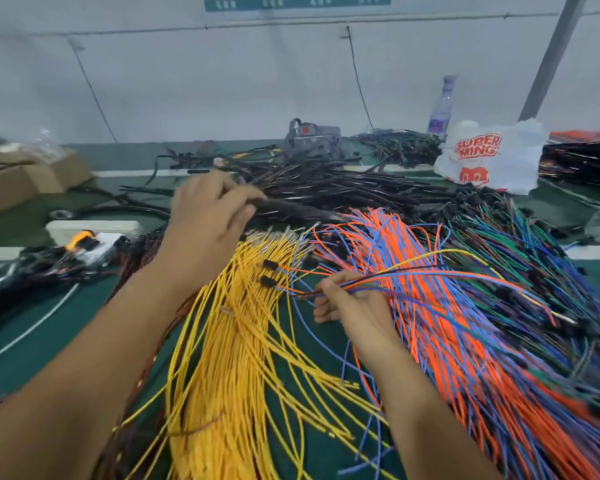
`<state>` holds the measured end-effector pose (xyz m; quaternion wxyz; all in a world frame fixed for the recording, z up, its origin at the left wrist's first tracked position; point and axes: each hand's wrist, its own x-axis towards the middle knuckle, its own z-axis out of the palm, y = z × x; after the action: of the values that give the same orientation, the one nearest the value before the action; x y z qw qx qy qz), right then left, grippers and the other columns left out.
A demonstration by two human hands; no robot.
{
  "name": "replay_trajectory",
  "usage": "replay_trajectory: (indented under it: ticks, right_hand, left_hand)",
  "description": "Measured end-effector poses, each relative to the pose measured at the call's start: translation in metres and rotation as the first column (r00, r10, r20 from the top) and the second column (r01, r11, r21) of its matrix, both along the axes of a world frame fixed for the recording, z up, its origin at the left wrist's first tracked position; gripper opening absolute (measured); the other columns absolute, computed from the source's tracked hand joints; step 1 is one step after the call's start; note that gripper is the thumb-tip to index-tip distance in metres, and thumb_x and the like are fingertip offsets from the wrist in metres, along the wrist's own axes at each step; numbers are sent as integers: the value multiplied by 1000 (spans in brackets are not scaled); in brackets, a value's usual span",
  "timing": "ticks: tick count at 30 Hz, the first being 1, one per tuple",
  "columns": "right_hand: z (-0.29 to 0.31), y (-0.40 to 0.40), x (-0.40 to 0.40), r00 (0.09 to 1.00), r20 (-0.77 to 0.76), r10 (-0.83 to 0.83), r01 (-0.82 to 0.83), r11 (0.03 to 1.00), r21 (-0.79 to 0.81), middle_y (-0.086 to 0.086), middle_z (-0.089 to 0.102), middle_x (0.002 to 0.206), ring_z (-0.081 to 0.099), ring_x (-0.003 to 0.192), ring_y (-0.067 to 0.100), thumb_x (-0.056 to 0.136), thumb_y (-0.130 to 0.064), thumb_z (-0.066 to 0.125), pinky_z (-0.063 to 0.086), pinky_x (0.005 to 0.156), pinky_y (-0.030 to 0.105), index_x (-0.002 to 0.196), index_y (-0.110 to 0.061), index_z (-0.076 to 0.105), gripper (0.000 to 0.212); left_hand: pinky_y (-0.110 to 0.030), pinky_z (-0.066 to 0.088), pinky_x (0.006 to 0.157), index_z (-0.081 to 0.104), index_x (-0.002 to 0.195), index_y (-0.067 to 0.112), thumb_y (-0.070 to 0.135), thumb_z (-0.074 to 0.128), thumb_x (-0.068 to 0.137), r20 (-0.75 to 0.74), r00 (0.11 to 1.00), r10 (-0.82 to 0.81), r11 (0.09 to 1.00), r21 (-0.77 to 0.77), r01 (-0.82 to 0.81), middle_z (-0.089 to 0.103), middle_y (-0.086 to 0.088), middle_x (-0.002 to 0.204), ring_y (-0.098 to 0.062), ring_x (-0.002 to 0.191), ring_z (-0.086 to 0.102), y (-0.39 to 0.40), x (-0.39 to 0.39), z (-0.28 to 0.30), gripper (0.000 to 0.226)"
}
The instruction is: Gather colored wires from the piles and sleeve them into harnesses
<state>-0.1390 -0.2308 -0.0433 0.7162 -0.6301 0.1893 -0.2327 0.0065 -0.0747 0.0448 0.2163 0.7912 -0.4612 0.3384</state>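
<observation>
While the left hand point(208, 216) reaches to the heap of black sleeves point(326, 188) and pinches one sleeve point(281, 206) at its near edge, the right hand point(354, 306) grips a thin bundle of mixed wires point(413, 275) above the orange pile point(430, 306), beside the yellow pile point(236, 341) on the green table point(32, 341).

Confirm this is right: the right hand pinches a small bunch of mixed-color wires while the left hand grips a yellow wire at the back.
Not quite. In the head view, the left hand grips a black sleeve, not a yellow wire. The right hand does pinch the small bunch of mixed-color wires.
</observation>
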Motion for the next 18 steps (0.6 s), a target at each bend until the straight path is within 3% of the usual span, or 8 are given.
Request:
replay_trajectory:
  ticks: [3, 6, 8, 10, 13, 15, 18]
  right_hand:
    - [2, 0, -1, 998, 30, -53, 51, 997, 58, 6, 60, 53, 58, 43, 13, 95, -8, 56, 54, 47, 24, 72, -5, 63, 25]
    - [1, -1, -3, 992, 86, -90, 79, 989, 128, 3, 59, 49, 56, 38, 12, 96, -6, 54, 53, 43, 25, 71, -5, 61, 26]
    - [-2, 0, -5, 992, 92, -84, 73, 991, 111, 2, 59, 48, 56, 38, 12, 97, -6, 53, 52, 43, 25, 70, -6, 60, 28]
    - [-3, 1, -5, 994, 74, -82, 77, 995, 66, 2, 60, 48, 57, 39, 13, 97, -8, 54, 53, 44, 26, 70, -7, 61, 28]
    - [-2, 1, -6, 995, 46, -91, 90, 996, 27, 3, 61, 51, 58, 41, 14, 96, -11, 56, 54, 48, 28, 71, -8, 62, 26]
    - [-2, 1, -6, 994, 47, -103, 102, 994, 27, 5, 61, 53, 58, 42, 13, 96, -11, 56, 53, 47, 27, 74, -7, 63, 24]
    - [-2, 2, -7, 992, 55, -110, 110, 994, 15, 5, 59, 55, 57, 43, 12, 97, -9, 53, 52, 46, 25, 77, -7, 62, 22]
  left_hand:
    - [-38, 27, 86, 65, 117, 26, 28, 51, 96, 3, 992, 124, 962, 244, -121, 53, -3, 102, -28, 100, 45, 37, -10, -29, 25]
    - [-41, 27, 98, 62, 122, 32, 29, 55, 94, -100, 942, 319, 863, 442, -245, 51, -1, 118, -28, 115, 41, 63, -16, -59, 30]
    - [-42, 24, 102, 60, 125, 37, 29, 52, 95, -180, 923, 340, 890, 379, -254, 50, 4, 129, -27, 123, 37, 63, -26, -71, 32]
    - [-42, 22, 105, 57, 127, 39, 29, 54, 93, -236, 933, 271, 937, 285, -200, 49, 8, 135, -24, 128, 35, 44, -40, -75, 36]
    - [-41, 26, 106, 48, 135, 38, 38, 58, 90, -328, 928, 178, 960, 266, -90, 49, 8, 138, -22, 128, 36, 6, -59, -78, 47]
    - [-36, 29, 103, 48, 136, 34, 43, 58, 89, -377, 909, 175, 961, 268, -74, 50, 6, 137, -22, 126, 37, -12, -66, -84, 49]
    - [-31, 28, 95, 59, 123, 33, 45, 57, 90, -421, 898, 130, 988, 131, -81, 55, 8, 126, -16, 119, 38, -15, -67, -92, 36]
